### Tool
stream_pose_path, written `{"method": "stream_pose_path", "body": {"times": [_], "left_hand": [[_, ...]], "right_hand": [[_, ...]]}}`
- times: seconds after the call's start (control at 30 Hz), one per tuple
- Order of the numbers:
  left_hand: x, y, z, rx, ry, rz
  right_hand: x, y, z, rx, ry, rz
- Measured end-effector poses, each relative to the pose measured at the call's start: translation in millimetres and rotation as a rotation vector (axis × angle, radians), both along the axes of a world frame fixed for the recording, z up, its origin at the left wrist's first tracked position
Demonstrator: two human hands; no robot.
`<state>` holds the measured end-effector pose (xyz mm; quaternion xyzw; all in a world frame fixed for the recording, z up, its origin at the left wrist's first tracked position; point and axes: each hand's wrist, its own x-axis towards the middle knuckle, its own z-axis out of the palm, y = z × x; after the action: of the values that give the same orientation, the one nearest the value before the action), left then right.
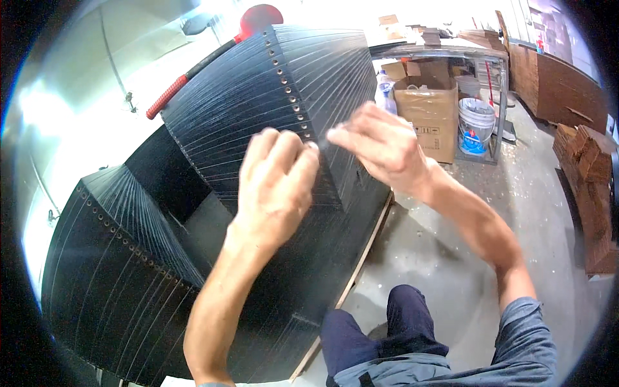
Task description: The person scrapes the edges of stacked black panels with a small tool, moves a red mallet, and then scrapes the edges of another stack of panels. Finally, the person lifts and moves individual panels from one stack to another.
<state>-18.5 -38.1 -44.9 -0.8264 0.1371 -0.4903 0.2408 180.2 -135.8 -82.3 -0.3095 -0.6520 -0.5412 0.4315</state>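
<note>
Black cords [329, 68] fan across a dark block [284, 277] as a worker's left hand [274, 184] and right hand [387, 145] meet, fingertips close but apart, before a row of eyelets [293, 100]. Both hands are curled, thumbs drawn toward forefingers; blur hides what, if anything, lies between them, and whether either touches the eyelets cannot be told. The cords run to the eyelet row on the block's raised part, with a second fan on the lower part at left.

A slip of the pinch looks the likeliest trouble: anything so fine could drop among dark cords and be hard to find. A sharp tug might strain a cord against an eyelet's rim, and a fingertip could snag a neighbouring strand. The red tool [258, 20] lies along the top far edge, where a knock to the block might send it sliding.

Room is uneven. At left the two fans close in on the dark gap between them, leaving the left hand little clearance. At right, beyond the block's pale lower edge [351, 282], grey floor [464, 226] lies open beside the right forearm, bounded by a bench [445, 49], bucket [474, 137] and wood [587, 200].
</note>
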Motion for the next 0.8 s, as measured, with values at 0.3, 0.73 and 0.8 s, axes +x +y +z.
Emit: {"method": "stream_pose_path", "body": {"times": [0.3, 0.73, 0.8], "left_hand": [[4.2, 4.7, 26.4, 0.139, -0.112, 0.008], [11.1, -6.2, 41.8, 0.115, -0.172, 0.047], [4.8, 4.3, 3.7, 0.122, -0.131, -0.032]], "right_hand": [[9.5, 18.1, 23.7, 0.08, -0.051, 0.052], [16.0, 7.3, 50.4, 0.088, -0.12, 0.036], [12.0, 22.4, -0.2, 0.108, -0.066, 0.075]]}}
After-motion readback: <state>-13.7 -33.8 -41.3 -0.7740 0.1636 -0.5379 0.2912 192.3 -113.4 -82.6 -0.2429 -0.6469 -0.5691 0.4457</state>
